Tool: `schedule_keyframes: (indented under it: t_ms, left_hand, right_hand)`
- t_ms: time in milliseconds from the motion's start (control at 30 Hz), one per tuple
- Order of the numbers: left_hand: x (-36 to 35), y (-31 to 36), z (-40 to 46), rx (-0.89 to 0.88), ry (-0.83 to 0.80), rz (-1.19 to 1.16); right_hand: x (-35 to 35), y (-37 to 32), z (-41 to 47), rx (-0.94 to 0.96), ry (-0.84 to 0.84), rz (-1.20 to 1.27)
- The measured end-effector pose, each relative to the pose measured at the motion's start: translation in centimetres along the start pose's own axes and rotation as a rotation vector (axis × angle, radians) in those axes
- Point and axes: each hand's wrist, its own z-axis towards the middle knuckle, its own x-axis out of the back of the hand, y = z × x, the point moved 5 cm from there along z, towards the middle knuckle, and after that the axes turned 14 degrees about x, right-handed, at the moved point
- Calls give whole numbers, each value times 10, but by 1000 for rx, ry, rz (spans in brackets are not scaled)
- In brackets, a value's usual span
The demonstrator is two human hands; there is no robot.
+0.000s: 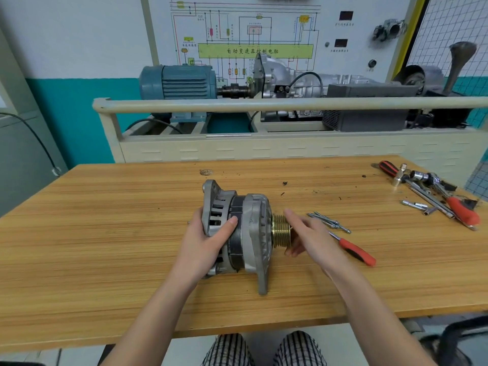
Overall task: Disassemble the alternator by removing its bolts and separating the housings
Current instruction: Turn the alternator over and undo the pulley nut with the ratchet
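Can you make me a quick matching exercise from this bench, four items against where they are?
1. alternator
2. bolts
3. screwdriver
4. ratchet and sockets

A. far right corner of the table
B. held by the left hand
C. just beyond the right hand
D. nearest the right wrist

Pairs: 1-B, 2-C, 3-D, 4-A
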Motion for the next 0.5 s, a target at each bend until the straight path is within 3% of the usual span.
schedule_keyframes:
  t_ms: [200,267,367,500]
  left_hand:
    - [0,-2,2,7,6,1]
    - [0,-2,2,12,13,-2]
    - [0,-2,2,13,20,-11]
    - [-1,-4,1,-4,48,-19]
  right_hand:
    - [22,-4,-11,251,-136,331]
    - [18,-7,-8,148,-128,235]
    - [4,-6,1,-54,-54,-104]
    - [0,-4,-4,80,-25,-6]
